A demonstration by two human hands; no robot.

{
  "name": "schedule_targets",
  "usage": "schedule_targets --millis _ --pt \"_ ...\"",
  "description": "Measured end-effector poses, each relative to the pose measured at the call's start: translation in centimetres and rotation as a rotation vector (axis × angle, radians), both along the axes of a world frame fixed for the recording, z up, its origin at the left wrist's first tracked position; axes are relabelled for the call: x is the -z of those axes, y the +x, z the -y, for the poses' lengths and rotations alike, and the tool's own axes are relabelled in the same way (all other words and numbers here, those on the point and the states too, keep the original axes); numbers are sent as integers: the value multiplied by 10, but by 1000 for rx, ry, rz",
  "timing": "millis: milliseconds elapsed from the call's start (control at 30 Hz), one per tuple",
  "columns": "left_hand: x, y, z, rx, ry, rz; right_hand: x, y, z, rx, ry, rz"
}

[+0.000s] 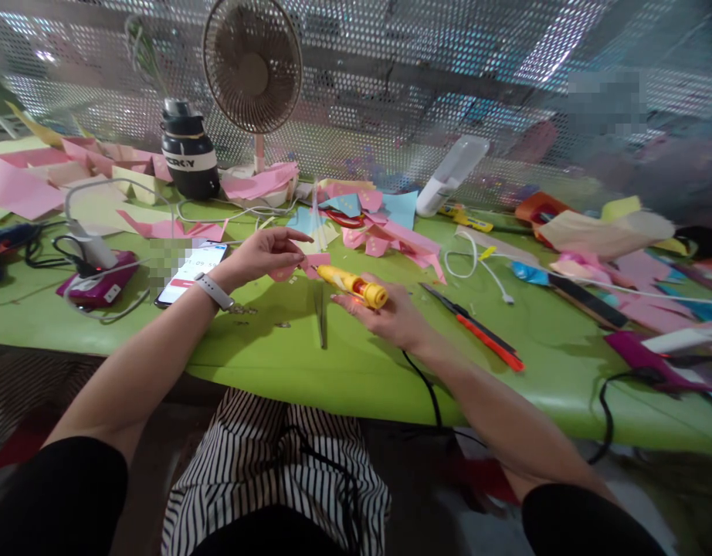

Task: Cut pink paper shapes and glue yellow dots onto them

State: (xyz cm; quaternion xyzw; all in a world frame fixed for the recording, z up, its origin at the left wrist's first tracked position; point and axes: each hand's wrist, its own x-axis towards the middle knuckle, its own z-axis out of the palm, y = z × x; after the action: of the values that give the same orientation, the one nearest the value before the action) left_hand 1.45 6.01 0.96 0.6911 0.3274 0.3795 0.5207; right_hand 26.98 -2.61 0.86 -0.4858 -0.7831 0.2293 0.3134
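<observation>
Left hand [275, 253], fingers partly curled, at small pink piece [317, 264] over green table [257, 371]; whether pinched or merely touched, cannot tell. Right hand [394, 313] closed around yellow tool [351, 284], tip pointing at pink piece, black cord [428, 386] hanging over table edge. Tweezers [320, 320] lie below tool. Phone [192, 272] beside left forearm; red-handled cutter [489, 340] to right of right hand. Behind, pink and blue paper pieces [391, 232], fan [252, 73] and black bottle [189, 158] stand before perforated metal screen [379, 93].
</observation>
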Motion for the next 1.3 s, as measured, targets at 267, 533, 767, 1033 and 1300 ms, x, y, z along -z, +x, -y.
schedule_targets --millis 267,533,767,1033,1300 --pt "1 -6 -5 -214 -31 45 -2 27 -27 259 191 449" --pt "7 -8 -15 -257 -44 105 -5 41 -32 92 177 735" --pt "2 -7 -10 -254 -57 101 9 -16 -12 -511 538 801" --pt "2 -5 -10 -250 -52 145 17 -15 -35 -593 795 467" --pt "2 -4 -11 -269 -59 139 22 -23 -41 -110 -37 -302"
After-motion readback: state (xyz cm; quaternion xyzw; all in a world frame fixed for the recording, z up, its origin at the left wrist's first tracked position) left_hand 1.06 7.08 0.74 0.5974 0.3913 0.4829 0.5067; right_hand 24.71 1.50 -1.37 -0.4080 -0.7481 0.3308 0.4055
